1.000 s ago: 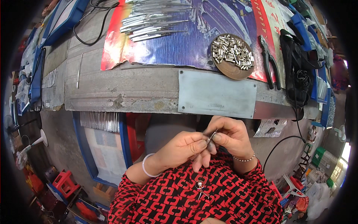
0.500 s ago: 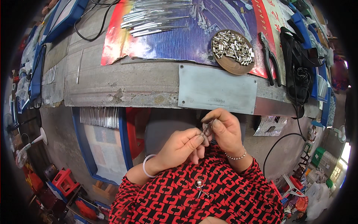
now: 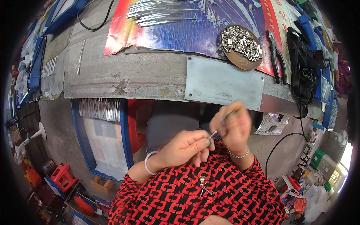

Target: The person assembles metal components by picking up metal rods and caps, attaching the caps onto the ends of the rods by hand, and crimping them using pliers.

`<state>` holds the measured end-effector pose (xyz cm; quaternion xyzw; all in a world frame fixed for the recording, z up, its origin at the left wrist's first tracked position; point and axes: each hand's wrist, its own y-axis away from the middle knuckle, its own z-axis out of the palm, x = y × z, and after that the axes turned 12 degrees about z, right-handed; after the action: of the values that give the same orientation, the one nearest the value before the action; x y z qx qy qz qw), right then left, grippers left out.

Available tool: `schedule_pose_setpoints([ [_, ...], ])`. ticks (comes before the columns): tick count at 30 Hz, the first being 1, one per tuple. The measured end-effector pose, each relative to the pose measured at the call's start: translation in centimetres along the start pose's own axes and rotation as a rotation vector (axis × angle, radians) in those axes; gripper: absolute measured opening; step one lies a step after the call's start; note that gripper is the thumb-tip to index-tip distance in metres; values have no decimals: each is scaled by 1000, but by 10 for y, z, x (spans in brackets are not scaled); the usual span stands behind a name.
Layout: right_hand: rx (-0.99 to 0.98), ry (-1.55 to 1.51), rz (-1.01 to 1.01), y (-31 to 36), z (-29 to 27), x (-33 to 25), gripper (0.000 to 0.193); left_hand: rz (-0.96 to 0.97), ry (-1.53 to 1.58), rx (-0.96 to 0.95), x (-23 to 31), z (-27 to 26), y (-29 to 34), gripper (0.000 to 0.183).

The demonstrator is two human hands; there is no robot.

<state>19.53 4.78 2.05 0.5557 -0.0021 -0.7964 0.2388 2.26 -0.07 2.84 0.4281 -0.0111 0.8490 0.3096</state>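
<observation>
My left hand pinches a small, slim metal piece between thumb and fingers, in front of my body. Its tip pokes out toward my right hand, which is raised close beside it. Motion smears the right fingers, so whether they hold anything cannot be made out. Beyond the hands, a grey metal plate is fixed at the bench edge. A round brown dish of short silvery metal tubes stands behind it. Long thin metal rods lie in a pile at the back.
Black-handled pliers lie right of the dish, near a tangle of black cord. A single rod rests on the bench's left. Below the edge is a blue tray holding several rods, next to a red stool.
My right hand has come away from the metal piece, lifting slightly up and right, and is now blurred. The left hand keeps its pinch. The bench view has shifted a little.
</observation>
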Motion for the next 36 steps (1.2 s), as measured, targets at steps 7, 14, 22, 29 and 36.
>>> schedule_pose_setpoints([
  [7, -85, 54, 218, 5, -4, 1, 17, -32, 109, 22, -1, -6, 9, 29],
  [14, -319, -14, 167, 4, -4, 7, 12, -21, 244, -46, -3, -10, 12, 31],
  [22, -68, -107, -104, 1, 9, 12, 13, -34, 201, -105, -3, -11, 17, 29],
  [29, -14, -92, -12, 1, 5, -3, 12, 38, 243, 107, -9, -31, 33, 31],
  [36, -243, 138, 342, -6, 32, 7, 15, 24, 302, 63, -3, -29, 42, 31],
])
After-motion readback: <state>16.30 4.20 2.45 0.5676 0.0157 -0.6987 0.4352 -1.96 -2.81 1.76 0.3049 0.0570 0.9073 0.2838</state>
